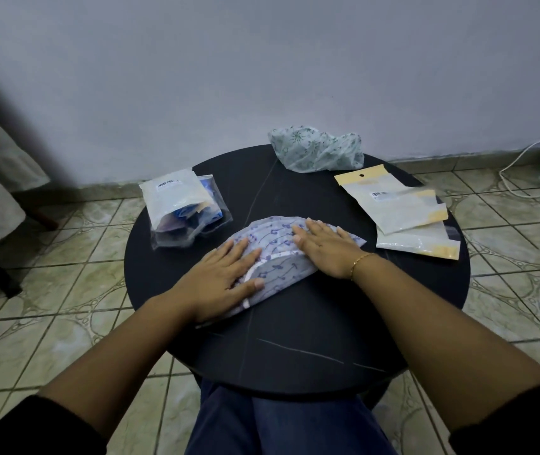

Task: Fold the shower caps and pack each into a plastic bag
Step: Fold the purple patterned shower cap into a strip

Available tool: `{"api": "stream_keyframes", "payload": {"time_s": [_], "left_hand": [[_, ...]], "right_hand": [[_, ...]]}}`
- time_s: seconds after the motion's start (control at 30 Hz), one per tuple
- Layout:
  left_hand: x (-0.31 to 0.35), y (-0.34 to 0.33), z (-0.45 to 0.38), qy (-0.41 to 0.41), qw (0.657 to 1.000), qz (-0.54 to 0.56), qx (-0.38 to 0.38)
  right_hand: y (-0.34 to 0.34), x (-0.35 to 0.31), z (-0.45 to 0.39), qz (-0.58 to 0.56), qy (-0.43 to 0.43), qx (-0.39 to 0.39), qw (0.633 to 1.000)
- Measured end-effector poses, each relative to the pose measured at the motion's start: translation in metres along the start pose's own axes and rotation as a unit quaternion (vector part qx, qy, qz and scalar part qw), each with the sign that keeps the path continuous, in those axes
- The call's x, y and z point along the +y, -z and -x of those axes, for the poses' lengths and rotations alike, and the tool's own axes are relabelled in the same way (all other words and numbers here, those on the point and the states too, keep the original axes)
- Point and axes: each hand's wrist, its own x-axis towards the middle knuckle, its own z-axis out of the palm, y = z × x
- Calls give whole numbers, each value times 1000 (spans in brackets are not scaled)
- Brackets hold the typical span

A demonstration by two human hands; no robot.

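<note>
At frame centre my left hand (226, 284) and right hand (322, 246) lie flat, fingers spread, grasping nothing, pressing the lilac patterned shower cap (278, 261) folded in half on the round black table (294, 339). Filled clear plastic bags (180, 208) sit centre-left. A crumpled green floral cap (317, 152) above centre and empty cream-edged bags (403, 211) at right remain.

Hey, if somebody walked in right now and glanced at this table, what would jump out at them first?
First, the left hand and right hand pressed flat on a purple-patterned shower cap, folded to a half-moon at the middle of the round black table. Next, a crumpled green-patterned shower cap at the far edge. Then filled plastic bags on the left and empty flat bags on the right.
</note>
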Motion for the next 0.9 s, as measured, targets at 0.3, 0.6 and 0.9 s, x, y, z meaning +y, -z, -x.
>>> {"api": "stream_keyframes", "payload": {"time_s": [0.3,0.6,0.9], "left_hand": [[37,-3,14,145,987,0,67],[68,-16,22,77,955,11,286],[55,-11,48,-111,981,115,112]], "right_hand": [[2,-10,-4,57,110,247,961],[-31,-23,75,-52,127,184,973],[-26,-4,108,-13,162,118,980]]}}
